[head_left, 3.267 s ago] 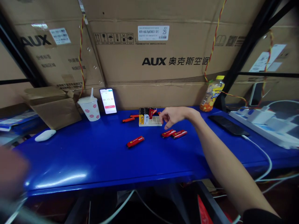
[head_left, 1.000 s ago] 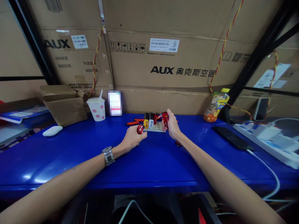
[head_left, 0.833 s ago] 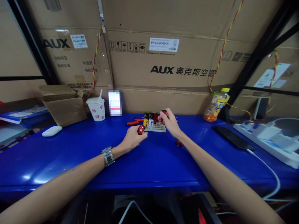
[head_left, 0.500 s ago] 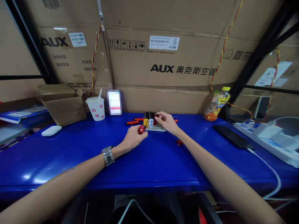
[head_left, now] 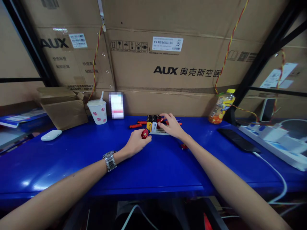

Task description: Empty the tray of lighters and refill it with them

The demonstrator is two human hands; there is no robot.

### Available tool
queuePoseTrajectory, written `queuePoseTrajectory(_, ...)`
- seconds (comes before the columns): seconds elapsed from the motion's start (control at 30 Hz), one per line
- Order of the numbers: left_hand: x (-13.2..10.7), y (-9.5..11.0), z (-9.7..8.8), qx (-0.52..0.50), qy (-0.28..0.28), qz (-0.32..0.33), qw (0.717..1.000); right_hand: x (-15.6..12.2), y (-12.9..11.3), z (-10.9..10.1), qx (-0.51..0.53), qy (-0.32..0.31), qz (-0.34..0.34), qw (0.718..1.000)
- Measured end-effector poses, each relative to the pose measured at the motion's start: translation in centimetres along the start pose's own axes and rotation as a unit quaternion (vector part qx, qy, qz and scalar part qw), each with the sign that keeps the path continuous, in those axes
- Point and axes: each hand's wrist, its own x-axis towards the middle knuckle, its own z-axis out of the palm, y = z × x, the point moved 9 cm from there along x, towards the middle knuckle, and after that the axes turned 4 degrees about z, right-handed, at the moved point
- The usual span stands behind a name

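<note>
My left hand [head_left: 137, 142] is closed around a red lighter [head_left: 145, 133] with a small emblem, just in front of a pale tray [head_left: 162, 133]. Black-topped lighters stand in rows in the tray. A yellow lighter [head_left: 149, 126] and a white lighter [head_left: 154, 127] face me at its near side. My right hand [head_left: 172, 125] reaches over the tray's right part. Its thumb and fingers are apart, beside another red lighter [head_left: 159, 119] in the rows. The palm hides part of the tray.
Orange-red lighters [head_left: 135, 126] lie left of the tray; a small red item [head_left: 184, 146] lies under my right forearm. Around the blue table [head_left: 153, 169] stand a paper cup [head_left: 97, 111], a lit screen [head_left: 117, 106], a drink bottle [head_left: 221, 107], a phone [head_left: 237, 140] and a white case [head_left: 51, 135].
My right thumb and fingers have spread from the black-topped red lighter they pinched, which now sits lower in the rows. My left hand keeps its lighter almost still. The view has shifted slightly.
</note>
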Motion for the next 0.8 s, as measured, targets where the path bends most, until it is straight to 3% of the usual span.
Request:
queuePoseTrajectory(0.27,0.1,0.2,0.0,0.017,0.002,0.029,0.999,-0.2,-0.5,-0.2,-0.062,0.001,0.004,0.998)
queuePoseTrajectory(0.43,-0.1,0.2,0.0,0.014,0.006,0.037,0.999,-0.4,-2.5,-1.9,0.027,0.043,-0.033,0.998)
queuePoseTrajectory(0.67,-0.3,0.4,0.6,-0.029,-0.017,0.054,0.998,-2.3,-8.8,1.4,0.15,-0.134,-0.075,0.977)
queuePoseTrajectory(0.8,-0.2,0.8,0.3,-0.056,-0.014,0.067,0.996,-1.9,-8.2,0.9,0.192,-0.137,-0.052,0.97)
